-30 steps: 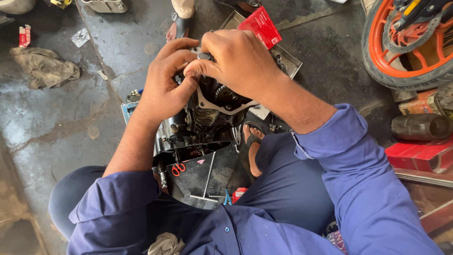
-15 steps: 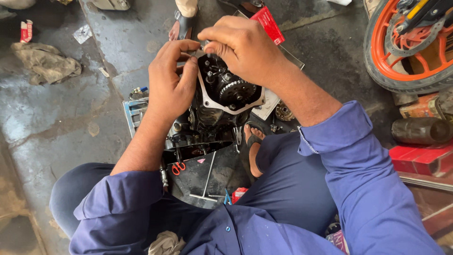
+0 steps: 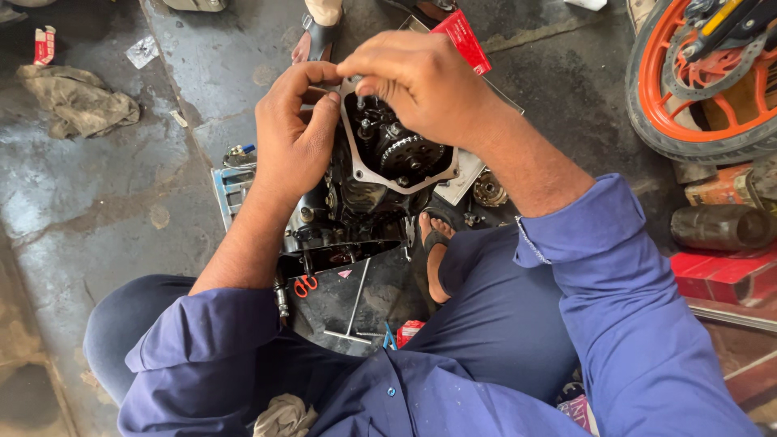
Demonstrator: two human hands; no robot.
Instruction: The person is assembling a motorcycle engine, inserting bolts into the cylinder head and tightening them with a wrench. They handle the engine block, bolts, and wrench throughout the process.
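A greasy motorcycle engine head [image 3: 380, 174] stands on the floor between my knees, its top open and a timing sprocket [image 3: 405, 152] showing inside. My left hand [image 3: 293, 137] grips the engine's left side, steadying it. My right hand [image 3: 421, 81] is over the top edge, fingers pinched on a small bolt or part [image 3: 362, 100] at the opening. Both arms wear blue sleeves.
A black tray [image 3: 340, 303] with a T-handle wrench [image 3: 356, 307] and red pliers lies below the engine. An orange-rimmed wheel [image 3: 696, 81] stands at right, red boxes [image 3: 716, 275] below it. A rag [image 3: 77, 101] lies at left; another person's sandalled foot [image 3: 320, 32] is at top.
The view has shifted slightly. My right hand has moved up off the opening, uncovering the sprocket. My left hand stays on the engine's side.
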